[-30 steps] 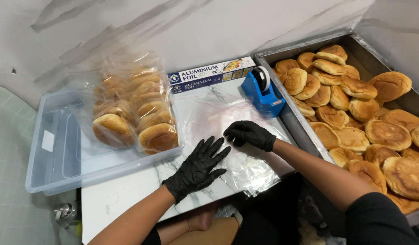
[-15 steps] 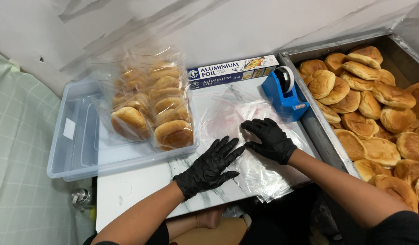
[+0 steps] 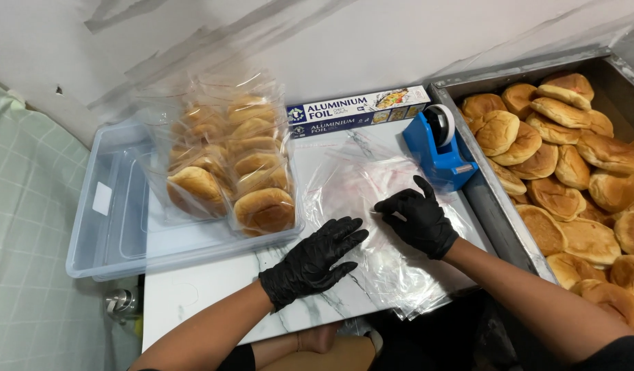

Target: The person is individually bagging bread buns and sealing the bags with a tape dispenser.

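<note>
The black-gloved left hand (image 3: 310, 262) lies flat, fingers spread, on the white marbled worktop (image 3: 193, 295), touching the stack of thin clear plastic bags (image 3: 382, 227). The black-gloved right hand (image 3: 419, 218) pinches the top sheet. The slick film may cling, so several bags could lift together or slide off the near edge.

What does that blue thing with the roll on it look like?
The tape dispenser is bright blue plastic with a heavy-looking base and a roll of tape standing upright on top. It sits on the white marble table, between the metal tray of buns and the clear plastic bags. No hand touches it.
</note>
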